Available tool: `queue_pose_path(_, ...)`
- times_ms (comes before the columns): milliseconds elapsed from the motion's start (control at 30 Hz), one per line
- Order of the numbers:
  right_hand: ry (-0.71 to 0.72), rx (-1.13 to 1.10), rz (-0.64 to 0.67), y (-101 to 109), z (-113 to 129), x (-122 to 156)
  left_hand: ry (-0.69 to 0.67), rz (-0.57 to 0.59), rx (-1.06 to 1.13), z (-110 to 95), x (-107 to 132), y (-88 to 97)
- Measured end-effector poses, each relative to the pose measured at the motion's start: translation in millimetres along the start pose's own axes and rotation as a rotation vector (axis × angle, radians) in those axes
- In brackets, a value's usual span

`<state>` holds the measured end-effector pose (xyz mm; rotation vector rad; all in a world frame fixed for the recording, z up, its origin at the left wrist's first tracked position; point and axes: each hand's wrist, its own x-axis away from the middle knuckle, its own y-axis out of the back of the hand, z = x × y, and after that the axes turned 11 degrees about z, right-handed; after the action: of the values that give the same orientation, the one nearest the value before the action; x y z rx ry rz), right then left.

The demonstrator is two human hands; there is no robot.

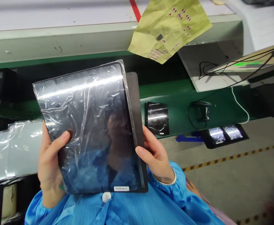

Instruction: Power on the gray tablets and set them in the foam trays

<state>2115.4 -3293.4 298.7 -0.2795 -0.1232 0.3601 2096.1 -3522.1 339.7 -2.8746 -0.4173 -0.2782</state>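
Observation:
A glossy black screen panel [92, 131] in wrinkled clear film, with a small white label [121, 188] at its lower edge, is held up in front of my body. Beneath it, a dark grey flat panel [134, 103] sticks out along the right side. My left hand [51, 156] is closed on the left edge of the screen panel, thumb pressed on the film and fingers hidden behind. At the right side, my right hand [155, 156] grips the edge of the grey panel, thumb in front. The film shows reflections.
A green bench [174, 90] runs behind the panels, bearing a smaller black film-covered panel [157, 118] and a dark device with a cable [203, 111]. Film-wrapped grey panels [24, 150] lie at left. Yellow paper [169, 31] hangs from the shelf; a monitor [251, 64] stands right.

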Motion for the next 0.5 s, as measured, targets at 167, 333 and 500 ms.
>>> queue_pose_path(167,-0.002,0.053,0.006,-0.3,4.5,2.4,-0.017,0.022,0.001,1.3,0.3,1.0)
queue_pose_path(333,0.03,0.084,0.021,-0.3,6.6,3.3,-0.024,0.018,-0.023,1.3,-0.4,-0.5)
queue_pose_path(500,-0.021,0.125,0.016,-1.3,7.3,5.3,-0.021,0.033,0.012,1.8,-1.4,0.3)
